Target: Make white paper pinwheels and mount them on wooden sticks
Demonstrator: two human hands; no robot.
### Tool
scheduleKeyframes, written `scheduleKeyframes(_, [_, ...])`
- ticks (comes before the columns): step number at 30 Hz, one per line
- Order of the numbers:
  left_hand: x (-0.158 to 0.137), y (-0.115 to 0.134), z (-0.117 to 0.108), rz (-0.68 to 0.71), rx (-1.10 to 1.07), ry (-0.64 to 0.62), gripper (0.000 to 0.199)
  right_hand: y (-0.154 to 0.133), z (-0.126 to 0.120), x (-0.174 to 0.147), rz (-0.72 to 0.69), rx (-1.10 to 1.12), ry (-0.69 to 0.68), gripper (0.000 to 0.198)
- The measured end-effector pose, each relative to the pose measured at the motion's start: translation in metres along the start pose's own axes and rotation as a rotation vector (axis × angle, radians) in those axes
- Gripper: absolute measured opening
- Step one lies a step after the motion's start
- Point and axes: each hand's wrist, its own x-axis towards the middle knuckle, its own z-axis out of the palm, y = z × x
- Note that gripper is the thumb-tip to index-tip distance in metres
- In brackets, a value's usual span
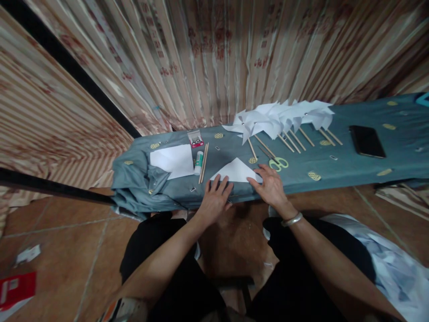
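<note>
A white sheet of paper, folded into a triangle, lies near the front edge of the cloth-covered surface with its peak pointing away from me. My left hand rests on its left part along the fold, fingers spread. At the right corner my right hand has its thumb and fingers apart, touching the paper's edge. Green-handled scissors lie just beyond my right hand. Left of the triangle are thin wooden sticks and a glue stick.
White paper pinwheels on sticks lie in a row at the back. A stack of white paper and a small packet of pins are to the left. A black phone lies to the right. A curtain hangs behind.
</note>
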Motion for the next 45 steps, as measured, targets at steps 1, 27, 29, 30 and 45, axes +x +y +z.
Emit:
scheduleKeyframes(1, [0.000, -0.001, 0.000, -0.009, -0.006, 0.000, 0.066, 0.000, 0.001, 0.000, 0.010, 0.022, -0.006, 0.040])
scheduleKeyframes(27, [0.024, -0.008, -0.018, 0.043, -0.092, 0.282, 0.028, -0.071, -0.033, -0.012, -0.338, 0.062, -0.041, 0.021])
scheduleKeyframes(29, [0.024, -0.012, -0.016, 0.037, -0.114, 0.270, 0.025, -0.066, -0.033, -0.013, -0.338, 0.059, -0.054, 0.022])
scheduleKeyframes(30, [0.024, -0.013, -0.016, 0.038, -0.121, 0.268, 0.025, -0.063, -0.033, -0.013, -0.336, 0.059, -0.058, 0.023])
scheduleKeyframes(45, [0.010, -0.027, -0.013, 0.072, -0.263, 0.348, 0.023, -0.021, -0.032, 0.009, -0.474, -0.197, -0.197, 0.029])
